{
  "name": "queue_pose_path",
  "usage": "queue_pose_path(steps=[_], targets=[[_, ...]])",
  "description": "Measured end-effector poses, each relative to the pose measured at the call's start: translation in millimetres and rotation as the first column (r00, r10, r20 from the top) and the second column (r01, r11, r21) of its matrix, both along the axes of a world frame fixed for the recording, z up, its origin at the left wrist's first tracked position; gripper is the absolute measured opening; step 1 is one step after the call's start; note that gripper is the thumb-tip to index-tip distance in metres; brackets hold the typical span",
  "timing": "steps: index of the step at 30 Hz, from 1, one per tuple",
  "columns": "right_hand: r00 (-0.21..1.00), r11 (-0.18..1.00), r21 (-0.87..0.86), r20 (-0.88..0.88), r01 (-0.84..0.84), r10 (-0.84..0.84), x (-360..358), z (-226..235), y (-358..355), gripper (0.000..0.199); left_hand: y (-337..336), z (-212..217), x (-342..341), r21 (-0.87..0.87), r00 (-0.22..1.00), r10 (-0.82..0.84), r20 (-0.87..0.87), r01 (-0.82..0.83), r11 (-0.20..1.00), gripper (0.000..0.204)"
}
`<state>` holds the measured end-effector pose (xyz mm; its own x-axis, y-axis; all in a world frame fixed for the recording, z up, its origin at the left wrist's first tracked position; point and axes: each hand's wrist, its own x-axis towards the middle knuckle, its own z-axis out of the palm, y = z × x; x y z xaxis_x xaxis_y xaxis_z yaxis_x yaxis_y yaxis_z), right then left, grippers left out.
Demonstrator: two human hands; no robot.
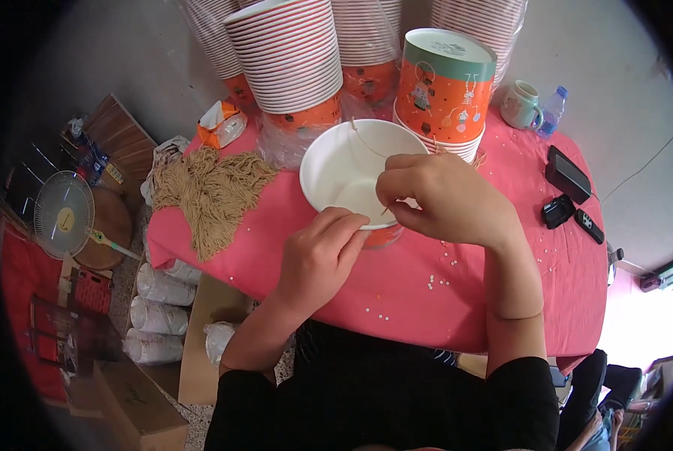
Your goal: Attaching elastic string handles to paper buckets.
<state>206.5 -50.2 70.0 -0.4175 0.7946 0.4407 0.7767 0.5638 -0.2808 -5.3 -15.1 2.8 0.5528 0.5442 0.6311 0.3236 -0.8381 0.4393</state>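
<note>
A paper bucket point(324, 169), white inside with an orange outside, stands open side up at the table's middle. My left hand point(318, 255) is closed on its near rim, thumb and fingers pinching the edge. Over the bucket's right side, my right hand point(449, 197) pinches a thin tan cord point(368, 147). The cord is attached at the far rim and runs across the opening to my right fingers. Its end is partly hidden by them. Left of the bucket lies a loose bundle of tan cords point(210, 188).
Tall stacks of paper buckets point(288, 60) stand at the back, and an upside-down orange bucket point(445, 98) tops another stack. A mug point(520, 104), a plastic bottle point(553, 111) and a black case point(568, 174) sit at the right. White dots speckle the pink tablecloth point(427, 316).
</note>
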Motion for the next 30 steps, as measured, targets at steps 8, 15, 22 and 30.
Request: queue_pose_path(steps=[8,15,22,30], targets=[[0.990,0.981,-0.129,-0.026,-0.143,0.141,-7.9,2.0,-5.5,0.005,-1.1,1.5,-13.7,0.458,0.999,-0.017,-0.050,0.038,0.888,0.024],[0.989,0.982,-0.122,-0.014,-0.145,0.145,-10.1,3.4,-10.5,0.005,1.6,-0.2,-18.4,0.582,0.998,-0.051,-0.043,0.066,0.811,0.027],[0.987,0.982,-0.096,-0.018,-0.163,0.162,-9.2,1.1,-10.4,0.006,1.3,3.0,-19.6,0.596,0.996,-0.075,-0.054,0.092,0.798,0.029],[0.986,0.980,-0.111,-0.005,-0.167,0.168,-10.3,1.9,-10.5,0.006,1.3,2.2,-20.0,0.605,0.995,-0.079,-0.055,0.097,0.791,0.029]])
